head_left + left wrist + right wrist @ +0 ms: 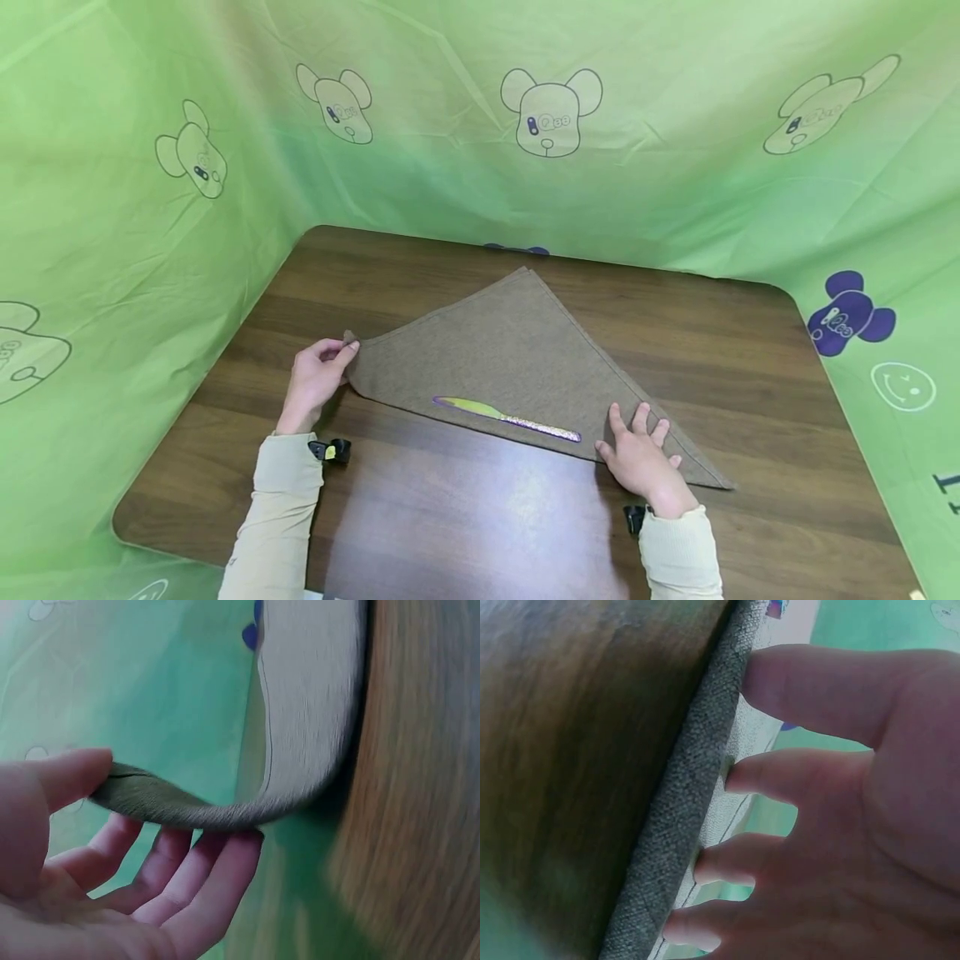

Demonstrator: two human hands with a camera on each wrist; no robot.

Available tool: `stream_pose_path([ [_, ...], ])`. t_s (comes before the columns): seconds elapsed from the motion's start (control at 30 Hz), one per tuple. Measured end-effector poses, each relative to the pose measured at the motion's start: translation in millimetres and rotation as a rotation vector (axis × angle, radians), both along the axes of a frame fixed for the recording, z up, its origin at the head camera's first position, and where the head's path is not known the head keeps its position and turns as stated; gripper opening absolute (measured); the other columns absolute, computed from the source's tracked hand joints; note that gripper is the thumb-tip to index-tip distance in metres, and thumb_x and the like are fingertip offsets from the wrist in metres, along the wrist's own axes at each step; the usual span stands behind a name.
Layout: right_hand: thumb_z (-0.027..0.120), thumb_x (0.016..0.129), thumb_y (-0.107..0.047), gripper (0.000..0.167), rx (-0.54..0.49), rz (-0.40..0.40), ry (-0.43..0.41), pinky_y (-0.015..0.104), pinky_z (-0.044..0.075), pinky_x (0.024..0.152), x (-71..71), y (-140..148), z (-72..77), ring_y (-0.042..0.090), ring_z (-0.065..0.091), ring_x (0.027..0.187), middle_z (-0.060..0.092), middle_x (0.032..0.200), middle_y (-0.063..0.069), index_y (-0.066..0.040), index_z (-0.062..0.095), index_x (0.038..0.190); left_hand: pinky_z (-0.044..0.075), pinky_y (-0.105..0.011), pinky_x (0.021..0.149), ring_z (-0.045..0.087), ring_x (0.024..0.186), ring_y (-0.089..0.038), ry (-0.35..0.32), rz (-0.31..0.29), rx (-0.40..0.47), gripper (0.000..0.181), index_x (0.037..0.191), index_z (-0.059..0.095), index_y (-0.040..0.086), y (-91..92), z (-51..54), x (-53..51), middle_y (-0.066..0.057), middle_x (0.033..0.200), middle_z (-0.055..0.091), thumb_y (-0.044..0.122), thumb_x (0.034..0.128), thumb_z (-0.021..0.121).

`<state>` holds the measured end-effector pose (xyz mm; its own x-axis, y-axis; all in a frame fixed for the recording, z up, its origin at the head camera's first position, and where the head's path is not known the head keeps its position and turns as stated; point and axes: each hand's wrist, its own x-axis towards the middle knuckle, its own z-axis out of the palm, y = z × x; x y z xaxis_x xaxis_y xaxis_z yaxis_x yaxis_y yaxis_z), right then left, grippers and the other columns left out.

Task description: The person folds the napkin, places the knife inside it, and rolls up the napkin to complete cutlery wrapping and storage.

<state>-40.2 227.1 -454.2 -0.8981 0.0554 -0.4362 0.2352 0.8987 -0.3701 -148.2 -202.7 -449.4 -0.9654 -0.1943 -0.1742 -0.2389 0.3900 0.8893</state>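
A brown cloth napkin (480,358), folded into a triangle, lies on the table with its peak away from me. Along its near folded edge rests a shiny iridescent knife (510,418), blade to the left. My left hand (318,375) pinches the napkin's left corner between thumb and fingers; in the left wrist view that corner (157,799) is lifted and curves up from the wood. My right hand (645,458) presses on the napkin near its right corner, fingers spread. The right wrist view shows those fingertips (761,682) touching the cloth by its folded edge (682,795).
The dark wooden table (420,517) has rounded corners. Green fabric (450,183) printed with bear heads stands behind it and on both sides. A black strap mount (330,451) sits at my left wrist, another (634,518) at my right.
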Motion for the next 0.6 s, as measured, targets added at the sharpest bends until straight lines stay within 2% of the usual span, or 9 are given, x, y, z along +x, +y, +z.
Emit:
stream_pose_path([
  [0.13,0.048,0.098,-0.025,0.068,-0.003,0.002,-0.001,0.088,0.010,0.088,-0.2,0,0.1,0.070,-0.008,0.131,-0.009,0.151,0.041,0.001,0.017,0.151,0.047,-0.018,0.065,0.054,0.078,-0.009,0.025,0.011,0.008,0.041,0.114,0.062,-0.003,9.1,0.7,0.2,-0.006,0.096,0.061,0.033,0.0950,0.059],
  [0.27,0.049,0.098,-0.025,0.068,-0.004,0.002,0.000,0.088,0.010,0.088,-0.3,1,-0.3,0.070,-0.009,0.131,-0.009,0.151,0.041,0.001,0.017,0.151,0.042,-0.020,0.063,0.047,0.075,-0.008,0.086,0.017,0.029,0.038,0.103,0.061,-0.003,16.9,1.3,0.3,0.000,0.087,0.054,0.034,0.0977,0.055],
  [0.37,0.048,0.098,-0.025,0.068,-0.004,-0.002,-0.001,0.088,0.010,0.088,-0.2,1,0.0,0.070,-0.009,0.131,-0.009,0.151,0.041,0.001,0.017,0.151,0.043,-0.021,0.058,0.045,0.064,-0.006,0.130,0.027,0.074,0.037,0.092,0.056,-0.002,21.0,1.7,0.3,0.003,0.078,0.050,0.034,0.0997,0.050],
  [0.47,0.049,0.097,-0.026,0.068,-0.007,-0.005,0.000,0.088,0.010,0.088,-0.4,0,0.6,0.070,-0.009,0.131,-0.009,0.151,0.041,0.001,0.017,0.151,0.044,-0.021,0.054,0.044,0.055,-0.006,0.148,0.061,0.099,0.037,0.081,0.051,0.002,24.7,4.4,0.4,0.006,0.068,0.046,0.034,0.1001,0.050],
  [0.6,0.049,0.097,-0.025,0.068,-0.010,-0.007,0.002,0.088,0.009,0.088,-0.4,0,0.3,0.071,-0.008,0.131,-0.008,0.150,0.041,0.001,0.018,0.151,0.048,-0.023,0.055,0.047,0.056,-0.008,0.160,0.086,0.116,0.036,0.073,0.047,0.006,29.7,9.0,0.9,0.006,0.066,0.044,0.031,0.0996,0.051],
])
